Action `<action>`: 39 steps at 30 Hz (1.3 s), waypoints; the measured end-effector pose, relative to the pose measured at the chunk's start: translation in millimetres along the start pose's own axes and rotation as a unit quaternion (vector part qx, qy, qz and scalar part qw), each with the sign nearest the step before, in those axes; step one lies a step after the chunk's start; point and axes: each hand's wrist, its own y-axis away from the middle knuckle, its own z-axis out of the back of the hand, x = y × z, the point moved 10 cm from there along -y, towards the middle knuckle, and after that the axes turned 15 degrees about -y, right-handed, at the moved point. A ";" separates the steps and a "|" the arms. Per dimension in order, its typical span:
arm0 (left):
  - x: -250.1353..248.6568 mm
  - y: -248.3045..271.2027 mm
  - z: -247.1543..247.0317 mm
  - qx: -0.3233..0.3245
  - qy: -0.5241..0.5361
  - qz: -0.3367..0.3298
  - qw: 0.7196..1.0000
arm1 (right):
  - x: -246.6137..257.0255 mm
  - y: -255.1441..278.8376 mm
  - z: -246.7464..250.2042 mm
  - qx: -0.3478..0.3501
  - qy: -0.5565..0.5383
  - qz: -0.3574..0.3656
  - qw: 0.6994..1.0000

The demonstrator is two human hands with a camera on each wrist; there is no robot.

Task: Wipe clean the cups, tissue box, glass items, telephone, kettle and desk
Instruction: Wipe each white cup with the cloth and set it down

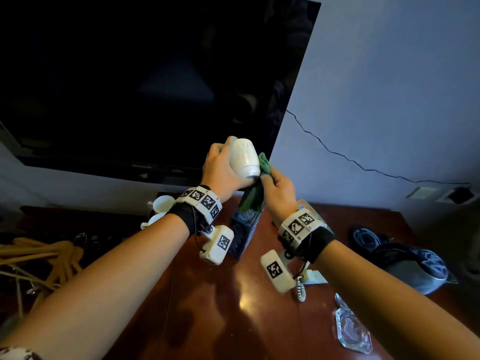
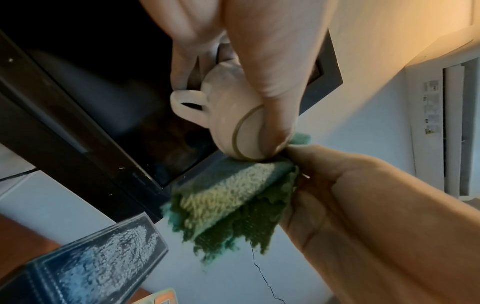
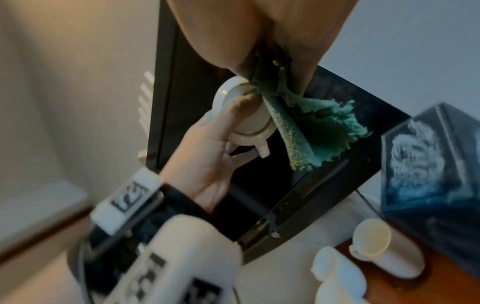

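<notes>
Left hand (image 1: 223, 167) grasping a white cup (image 1: 244, 158), raised above the table (image 1: 220, 294), base tipped toward the right. Right hand (image 1: 279, 189) clenched round a green cloth (image 1: 255, 193), pressed against the cup's base at 4 o'clock. Below, a dark tissue box (image 1: 244, 232); two more cups (image 1: 162, 205) at 9 o'clock of it.

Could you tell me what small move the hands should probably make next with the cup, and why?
Probably turn the white cup slightly in the left hand so the green cloth reaches a fresh patch. The right hand presses the cloth only against the cup's base edge; the rest of the wall is uncovered.
</notes>
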 end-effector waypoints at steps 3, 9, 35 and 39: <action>2.5 -4.2 -3.4 -0.006 -0.043 0.022 0.999 | 30.4 10.5 -4.8 0.039 0.149 0.122 0.980; 3.4 -8.9 -9.5 -0.018 -0.078 0.044 0.996 | 35.2 16.9 -15.3 0.087 0.266 0.195 0.940; -3.0 -17.9 4.3 -0.009 -0.024 -0.030 0.999 | 60.7 -14.7 -18.1 0.113 0.164 0.271 0.942; -1.2 -20.5 2.9 0.000 -0.033 -0.039 0.999 | 55.5 -14.6 -17.5 0.125 0.187 0.278 0.934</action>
